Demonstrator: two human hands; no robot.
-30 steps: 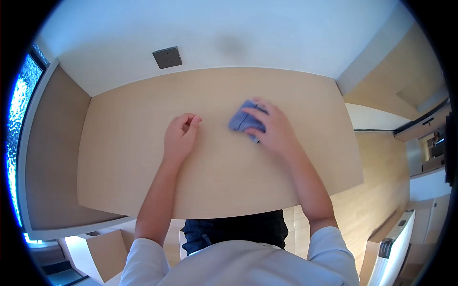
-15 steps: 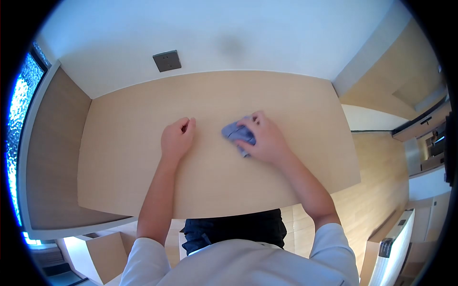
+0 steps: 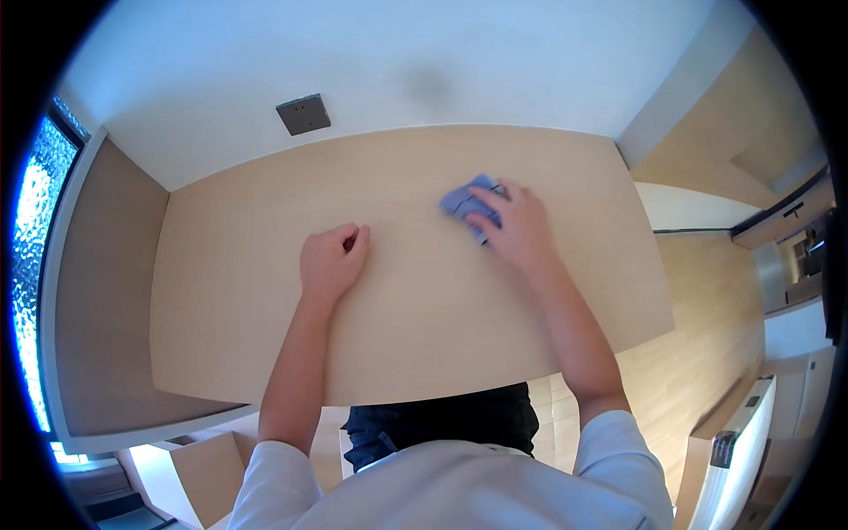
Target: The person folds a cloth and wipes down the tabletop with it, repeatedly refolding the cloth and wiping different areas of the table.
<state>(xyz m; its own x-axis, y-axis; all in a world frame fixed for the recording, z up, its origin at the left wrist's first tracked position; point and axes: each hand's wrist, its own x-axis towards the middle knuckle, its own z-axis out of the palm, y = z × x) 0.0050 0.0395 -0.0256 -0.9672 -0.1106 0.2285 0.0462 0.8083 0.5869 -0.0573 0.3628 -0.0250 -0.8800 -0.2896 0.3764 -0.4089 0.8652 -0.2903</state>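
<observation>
Under the fingers of my right hand (image 3: 523, 225) is a bluish-purple cleaning cloth (image 3: 468, 201) with dark lines on it, bunched and pressed to the light wooden desk (image 3: 424, 336). The hand grips it right of the desk's middle, towards the back. My left hand (image 3: 332, 262) rests on the desk left of the middle, its fingers curled into a loose fist. Nothing shows in that fist.
Behind the desk rises a white wall with a dark socket plate (image 3: 303, 115). A wooden side panel (image 3: 110, 300) bounds the left, beside a bright textured window (image 3: 40, 265). Wooden floor (image 3: 707, 300) and a doorway lie to the right. A white-and-wood box (image 3: 190, 477) stands lower left.
My right hand has slid the cloth away from me and to the right across the desk. The left hand stays nearly in place, and the view has shifted slightly.
</observation>
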